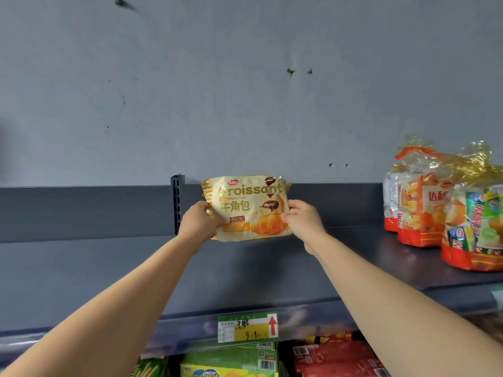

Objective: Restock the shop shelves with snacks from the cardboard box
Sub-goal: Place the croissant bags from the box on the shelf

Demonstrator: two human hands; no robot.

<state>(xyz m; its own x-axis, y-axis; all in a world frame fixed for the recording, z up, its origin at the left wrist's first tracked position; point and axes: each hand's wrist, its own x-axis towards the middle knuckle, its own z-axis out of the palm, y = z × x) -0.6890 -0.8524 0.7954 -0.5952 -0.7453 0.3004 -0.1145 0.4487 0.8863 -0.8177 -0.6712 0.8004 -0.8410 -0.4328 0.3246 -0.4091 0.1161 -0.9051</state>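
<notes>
Setting croissant pack [249, 208] upright at back of shelf [81, 281], edges gripped by left hand [200, 220] and right hand [303, 221]. Already at shelf right: snack bags [419, 213]. Probably early in restocking.

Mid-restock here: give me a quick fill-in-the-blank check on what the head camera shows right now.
The left hand and right hand grip a pack printed with the large word ____.
The red arrow on the price tag points ____.
The tied snack bags stand on the shelf to the pack's ____.
Missing words: Croissant; up; right.
</notes>
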